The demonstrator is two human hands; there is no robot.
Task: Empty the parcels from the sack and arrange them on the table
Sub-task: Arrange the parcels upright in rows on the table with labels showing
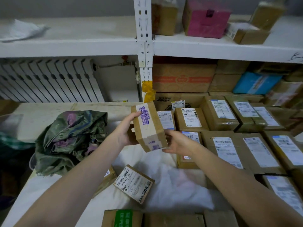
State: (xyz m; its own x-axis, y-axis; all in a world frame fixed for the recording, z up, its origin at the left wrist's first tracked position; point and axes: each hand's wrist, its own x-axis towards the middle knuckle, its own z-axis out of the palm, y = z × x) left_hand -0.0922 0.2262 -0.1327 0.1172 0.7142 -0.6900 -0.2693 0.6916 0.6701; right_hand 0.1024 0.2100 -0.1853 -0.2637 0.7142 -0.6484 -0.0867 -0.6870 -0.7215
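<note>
A person holds a small cardboard box (148, 126) in the air with both hands, above the counter (42, 118). The box is tilted and sealed with white tape that carries purple print. The left hand (126, 128) grips its left side, with the thumb lying on the top face beside the purple print and the fingers wrapped behind. The right hand (178, 143) cups the lower right corner, its fingers curled under the box.

A crumpled green sack (70, 140) lies on the counter to the left, apart from the box. Below the hands is a white plastic bag (172, 185), and a loose parcel (133, 183) with a barcode label lies at an angle at its left edge. To the right, brown labelled parcels (229, 149) sit side by side in close rows, labels up. A pink box (205, 18) stands on the white shelf (213, 46) above. A radiator (49, 81) is against the wall behind the counter.
</note>
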